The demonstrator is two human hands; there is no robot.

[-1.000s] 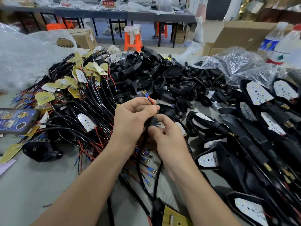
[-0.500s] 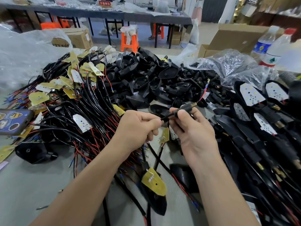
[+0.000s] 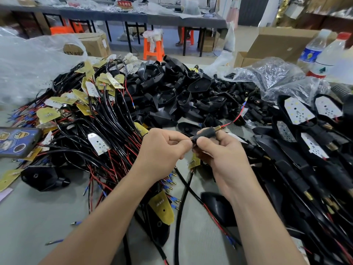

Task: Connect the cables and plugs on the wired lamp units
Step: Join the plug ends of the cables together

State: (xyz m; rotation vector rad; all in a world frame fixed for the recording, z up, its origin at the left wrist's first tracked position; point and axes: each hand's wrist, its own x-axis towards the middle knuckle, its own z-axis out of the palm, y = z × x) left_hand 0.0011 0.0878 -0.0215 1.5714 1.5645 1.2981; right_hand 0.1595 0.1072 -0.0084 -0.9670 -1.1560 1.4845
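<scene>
The left hand's point(image 3: 164, 148) fingers point(image 3: 181, 143) are pinching the rear end of the black plug point(image 3: 204, 133), curled tight; the cable going in is hidden behind them. The right hand point(image 3: 225, 155) is gripping the plug's body, thumb and fingers wrapped round it, mid-view above the worktop point(image 3: 38, 217). A red wire point(image 3: 236, 117) is trailing from the brass tip point(image 3: 217, 128) towards 1 o'clock.

The join probably wants a straight push: both hands holding one line, the left feeding without twisting, the red wire hanging slack rather than kinking.

At 1 o'clock a crumpled clear bag point(image 3: 271, 77) is lying beside loose black sleeves point(image 3: 235, 92); its contents are unreadable. Beyond it, an open cardboard box point(image 3: 282, 41) is hiding its inside.
</scene>
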